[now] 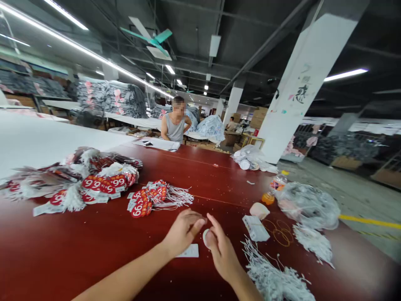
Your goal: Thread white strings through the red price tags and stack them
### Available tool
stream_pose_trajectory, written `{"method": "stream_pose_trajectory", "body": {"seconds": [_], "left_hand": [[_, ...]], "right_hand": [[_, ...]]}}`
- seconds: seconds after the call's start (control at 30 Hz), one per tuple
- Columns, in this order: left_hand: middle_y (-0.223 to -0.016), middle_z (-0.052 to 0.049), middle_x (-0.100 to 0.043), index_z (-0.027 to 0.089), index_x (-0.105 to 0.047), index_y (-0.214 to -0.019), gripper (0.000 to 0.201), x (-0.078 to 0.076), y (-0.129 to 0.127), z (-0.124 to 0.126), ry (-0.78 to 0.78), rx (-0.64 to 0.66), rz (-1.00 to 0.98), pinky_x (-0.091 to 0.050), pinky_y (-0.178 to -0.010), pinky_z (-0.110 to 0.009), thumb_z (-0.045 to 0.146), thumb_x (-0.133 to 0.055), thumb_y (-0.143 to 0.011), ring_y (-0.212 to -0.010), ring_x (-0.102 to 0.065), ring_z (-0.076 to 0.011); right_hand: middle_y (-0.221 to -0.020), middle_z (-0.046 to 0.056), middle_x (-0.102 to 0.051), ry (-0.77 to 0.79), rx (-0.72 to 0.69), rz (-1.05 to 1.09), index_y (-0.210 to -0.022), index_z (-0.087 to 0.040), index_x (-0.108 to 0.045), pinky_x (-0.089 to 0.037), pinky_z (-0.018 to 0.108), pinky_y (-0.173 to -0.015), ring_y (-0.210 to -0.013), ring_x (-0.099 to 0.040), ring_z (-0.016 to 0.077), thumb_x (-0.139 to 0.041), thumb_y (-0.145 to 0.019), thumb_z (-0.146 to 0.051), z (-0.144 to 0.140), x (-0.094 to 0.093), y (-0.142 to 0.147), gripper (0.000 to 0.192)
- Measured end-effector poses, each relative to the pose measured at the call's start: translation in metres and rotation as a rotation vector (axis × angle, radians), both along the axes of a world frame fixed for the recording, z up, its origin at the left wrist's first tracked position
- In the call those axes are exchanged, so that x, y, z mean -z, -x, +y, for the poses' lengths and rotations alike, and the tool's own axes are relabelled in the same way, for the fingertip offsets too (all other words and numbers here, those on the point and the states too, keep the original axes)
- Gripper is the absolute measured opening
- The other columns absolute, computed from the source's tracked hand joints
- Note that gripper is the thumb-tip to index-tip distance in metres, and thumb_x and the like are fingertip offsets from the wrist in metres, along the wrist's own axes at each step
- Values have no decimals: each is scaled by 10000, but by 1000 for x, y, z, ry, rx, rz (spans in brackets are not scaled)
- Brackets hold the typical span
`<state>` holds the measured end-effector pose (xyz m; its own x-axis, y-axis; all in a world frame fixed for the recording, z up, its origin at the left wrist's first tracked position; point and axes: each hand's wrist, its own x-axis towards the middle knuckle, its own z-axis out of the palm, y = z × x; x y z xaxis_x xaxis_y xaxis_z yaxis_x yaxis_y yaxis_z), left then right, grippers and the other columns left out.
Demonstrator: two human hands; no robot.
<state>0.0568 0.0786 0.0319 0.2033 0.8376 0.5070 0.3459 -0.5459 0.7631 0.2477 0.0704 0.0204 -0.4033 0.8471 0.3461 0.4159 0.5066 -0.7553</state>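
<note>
My left hand (pixel 182 234) is above the table, its fingers bent and its thumb close to them; what it may hold is hidden. Its fingertips nearly meet those of my right hand (pixel 223 253). Under my right thumb shows a small round white tag (pixel 206 238), pinched against the fingers. Below the hands lies a white printed slip (pixel 190 251) on the red-brown table (pixel 131 259). Just beyond my left hand is a small heap of red round tags (pixel 144 201) with white strings (pixel 175 196).
A larger pile of red tags (pixel 103 184) lies left. On the right are a bundle of white strings (pixel 275 276), white slips (pixel 256 228), rubber bands (pixel 281 234), a plastic bag (pixel 308 205) and an orange drink bottle (pixel 278 182). A person (pixel 176 123) is across the table.
</note>
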Motion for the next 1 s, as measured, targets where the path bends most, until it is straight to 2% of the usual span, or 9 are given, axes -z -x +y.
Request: {"method": "stream_pose_trajectory", "body": {"seconds": [0.03, 0.1, 0.13, 0.2, 0.27, 0.4, 0.57, 0.8, 1.0], "left_hand": [[-963, -87, -727, 203, -712, -1013, 435, -1, -18, -2, 166, 85, -162, -535, -911, -404, 506, -400, -1024, -915, -680, -219], [-930, -108, -722, 162, -673, -1096, 519, 1, -44, -5, 500, 209, -506, -559, -679, -311, 596, -406, -997, -711, -677, -180], [-934, -113, -718, 149, -650, -1139, 532, 3, -52, -5, 630, 254, -652, -543, -614, -278, 614, -449, -976, -654, -664, -161], [-975, -119, -708, 141, -618, -1197, 516, 7, -56, -5, 768, 328, -853, -528, -591, -243, 585, -552, -942, -650, -664, -145], [-1000, -118, -699, 151, -599, -1239, 482, 11, -52, -6, 793, 393, -948, -532, -619, -237, 518, -616, -927, -700, -679, -150], [-998, -113, -690, 178, -544, -1319, 496, 12, -43, -11, 789, 456, -1001, -537, -644, -269, 430, -661, -910, -718, -680, -170], [-938, -113, -678, 124, -554, -1302, 496, 6, -41, -16, 767, 440, -1059, -529, -696, -289, 381, -671, -893, -776, -674, -190], [-846, -88, -656, 110, -569, -1292, 542, 10, -43, -16, 785, 409, -1049, -487, -658, -268, 526, -578, -944, -729, -644, -170], [-898, -90, -667, 126, -524, -1362, 565, 10, -42, -18, 775, 438, -1056, -483, -701, -280, 418, -662, -898, -747, -644, -169]], "right_hand": [[-855, 27, -634, 8, -43, -57, -1494, -255, -298, -520, 323, -738, -737, -621, 196, -369, -1020, -307, -4, -1, 3, 483], [-894, 39, -667, 41, -66, -116, -1577, -250, -95, -536, 334, -742, -760, -650, 205, -392, -987, -236, -11, -3, 8, 660], [-911, 46, -678, 56, -51, -116, -1587, -240, -42, -544, 343, -748, -777, -661, 210, -402, -972, -215, -13, -3, 9, 714], [-920, 53, -690, 88, -33, -98, -1596, -222, 11, -558, 355, -754, -804, -677, 215, -418, -953, -198, -16, -2, 10, 773], [-888, 44, -691, 104, -37, -86, -1601, -214, 18, -567, 358, -766, -798, -684, 210, -428, -950, -198, -16, 1, 9, 788], [-848, 26, -692, 122, -57, -112, -1601, -206, 47, -569, 349, -775, -751, -690, 192, -433, -963, -205, -15, 4, 10, 798], [-1004, 88, -718, 50, -74, -172, -1602, -185, 23, -565, 349, -820, -918, -710, 219, -444, -975, -234, -16, 5, 12, 783], [-904, 82, -733, -148, -11, -351, -1597, -131, 4, -574, 352, -657, -768, -713, 263, -436, -962, -242, -16, 13, 13, 780], [-939, 70, -738, -97, -24, -314, -1597, -148, 15, -584, 341, -707, -821, -722, 246, -438, -960, -220, -19, 8, 11, 785]]}}
